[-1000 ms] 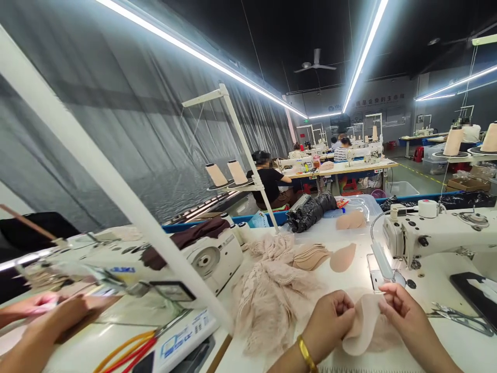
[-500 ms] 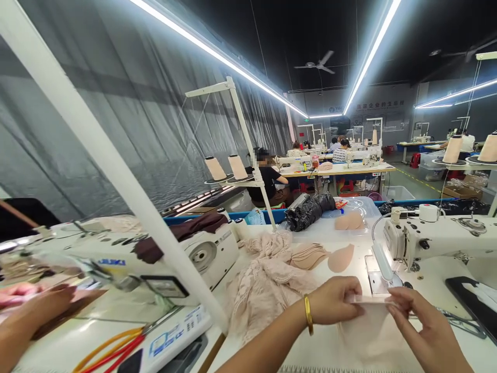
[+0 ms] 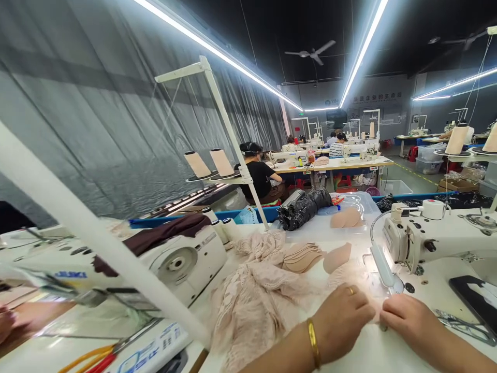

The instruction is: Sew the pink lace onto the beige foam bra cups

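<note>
My left hand [image 3: 344, 321], with a gold bangle and a ring, is closed with its fingers curled on a pale beige lace fabric [image 3: 344, 277] at the front of the sewing machine [image 3: 411, 238]. Close beside it, my right hand [image 3: 409, 318] pinches the same fabric's edge just before the needle area; the fingertips are partly hidden. Behind the hands lie a single beige cup-shaped piece [image 3: 337, 258] and a fanned stack of beige pieces [image 3: 303, 257]. A heap of beige lace [image 3: 248, 300] lies left of my left hand.
Scissors [image 3: 466, 326] and a dark phone-like slab [image 3: 476, 300] lie at the right. A white thread-stand pole [image 3: 97, 233] crosses the left side before another sewing machine [image 3: 174, 264]. A black plastic-wrapped bundle [image 3: 305, 207] sits on a clear lid behind. A co-worker [image 3: 258, 176] sits beyond.
Both hands have turned palms down and moved in close together at the machine. The fabric that hung between them now lies spread toward the needle. The view has shifted slightly to the right.
</note>
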The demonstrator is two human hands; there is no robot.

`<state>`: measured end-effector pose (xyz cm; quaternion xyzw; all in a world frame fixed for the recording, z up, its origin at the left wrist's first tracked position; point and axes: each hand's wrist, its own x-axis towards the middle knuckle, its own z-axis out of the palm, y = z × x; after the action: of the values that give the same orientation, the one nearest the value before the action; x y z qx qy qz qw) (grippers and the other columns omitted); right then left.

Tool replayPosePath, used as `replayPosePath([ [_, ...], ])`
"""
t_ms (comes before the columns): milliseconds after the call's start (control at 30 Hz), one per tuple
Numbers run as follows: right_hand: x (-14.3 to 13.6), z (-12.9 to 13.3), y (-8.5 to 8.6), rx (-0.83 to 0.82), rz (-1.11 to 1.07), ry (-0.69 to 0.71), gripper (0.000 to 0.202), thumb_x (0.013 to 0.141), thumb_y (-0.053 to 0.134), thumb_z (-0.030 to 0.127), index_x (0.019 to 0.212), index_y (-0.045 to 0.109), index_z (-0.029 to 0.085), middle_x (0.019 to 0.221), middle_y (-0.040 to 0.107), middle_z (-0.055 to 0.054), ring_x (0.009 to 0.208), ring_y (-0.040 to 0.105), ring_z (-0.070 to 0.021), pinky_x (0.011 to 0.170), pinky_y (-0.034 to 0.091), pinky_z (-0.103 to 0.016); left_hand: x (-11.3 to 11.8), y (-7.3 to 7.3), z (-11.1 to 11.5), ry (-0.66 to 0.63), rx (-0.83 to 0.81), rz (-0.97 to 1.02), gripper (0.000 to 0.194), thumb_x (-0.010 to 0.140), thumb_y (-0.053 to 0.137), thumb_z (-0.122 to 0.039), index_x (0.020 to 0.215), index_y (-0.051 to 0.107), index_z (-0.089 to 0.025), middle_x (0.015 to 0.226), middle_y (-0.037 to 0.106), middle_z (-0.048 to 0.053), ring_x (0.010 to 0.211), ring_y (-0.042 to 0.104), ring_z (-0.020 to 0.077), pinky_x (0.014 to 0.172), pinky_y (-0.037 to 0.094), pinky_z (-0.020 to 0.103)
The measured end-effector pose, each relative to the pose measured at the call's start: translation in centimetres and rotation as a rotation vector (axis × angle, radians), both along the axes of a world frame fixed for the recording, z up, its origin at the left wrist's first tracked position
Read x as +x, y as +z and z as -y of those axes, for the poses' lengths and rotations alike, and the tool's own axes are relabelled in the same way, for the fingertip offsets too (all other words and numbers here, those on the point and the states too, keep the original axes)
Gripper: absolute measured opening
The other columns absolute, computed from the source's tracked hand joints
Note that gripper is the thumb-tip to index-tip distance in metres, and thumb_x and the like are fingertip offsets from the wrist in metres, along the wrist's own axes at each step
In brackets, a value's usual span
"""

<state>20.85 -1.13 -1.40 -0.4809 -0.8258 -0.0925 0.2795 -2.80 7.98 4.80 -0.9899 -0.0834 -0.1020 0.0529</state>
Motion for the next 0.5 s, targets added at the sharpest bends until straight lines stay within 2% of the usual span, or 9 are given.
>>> replayPosePath([
  [33,0.6,-0.1,-0.1,-0.015,0.024,0.01,0.026,0.105,0.051,0.015,0.084,0.061,0.026,0.076,0.063,0.004,0.067,0.059,-0.0164,0.06,0.043,-0.027,1.2,-0.4,-0.3,-0.013,0.023,-0.001,0.012,0.091,0.07,-0.015,0.092,0.059,-0.02,0.092,0.07,0.002,0.084,0.061,0.02,0.077,0.044,0.035],
  [100,1.8,-0.4,-0.1,-0.041,0.057,0.034,0.026,0.106,0.047,0.012,0.09,0.063,0.026,0.082,0.066,0.002,0.073,0.06,-0.0179,0.064,0.044,-0.028,3.4,-1.3,-1.1,-0.018,0.057,-0.012,0.017,0.084,0.074,-0.018,0.084,0.057,-0.02,0.084,0.066,0.001,0.075,0.058,0.0201,0.068,0.04,0.036],
  [200,3.0,-0.3,-0.1,-0.079,0.065,0.052,0.029,0.106,0.043,0.006,0.112,0.065,0.025,0.102,0.072,-0.003,0.091,0.064,-0.0206,0.076,0.049,-0.031,5.0,-2.8,-1.9,0.041,0.082,0.006,0.026,0.087,0.074,-0.023,0.073,0.053,-0.02,0.077,0.06,0.003,0.069,0.054,0.02,0.061,0.032,0.036],
  [267,3.3,0.0,0.1,-0.12,0.06,0.051,0.032,0.105,0.043,0.004,0.122,0.062,0.024,0.109,0.071,-0.006,0.098,0.063,-0.0217,0.081,0.051,-0.032,5.0,-3.6,-2.0,0.06,0.086,0.073,0.026,0.092,0.072,-0.021,0.074,0.053,-0.019,0.082,0.061,0.003,0.078,0.057,0.0207,0.066,0.035,0.036],
  [333,3.3,0.3,0.5,-0.191,0.068,0.04,0.031,0.104,0.043,0.003,0.119,0.062,0.023,0.106,0.069,-0.006,0.095,0.062,-0.0223,0.08,0.051,-0.034,4.7,-4.1,-1.8,0.028,0.083,0.149,0.026,0.093,0.072,-0.018,0.076,0.053,-0.019,0.085,0.062,0.002,0.083,0.058,0.0197,0.073,0.037,0.036],
  [500,3.2,0.7,1.2,-0.332,0.077,0.01,0.03,0.105,0.039,0.004,0.11,0.063,0.022,0.101,0.065,-0.006,0.093,0.062,-0.0243,0.076,0.051,-0.036,4.3,-4.2,-1.3,0.004,0.074,0.265,0.028,0.089,0.075,-0.017,0.076,0.05,-0.02,0.08,0.059,0.0,0.075,0.051,0.0182,0.073,0.037,0.035],
])
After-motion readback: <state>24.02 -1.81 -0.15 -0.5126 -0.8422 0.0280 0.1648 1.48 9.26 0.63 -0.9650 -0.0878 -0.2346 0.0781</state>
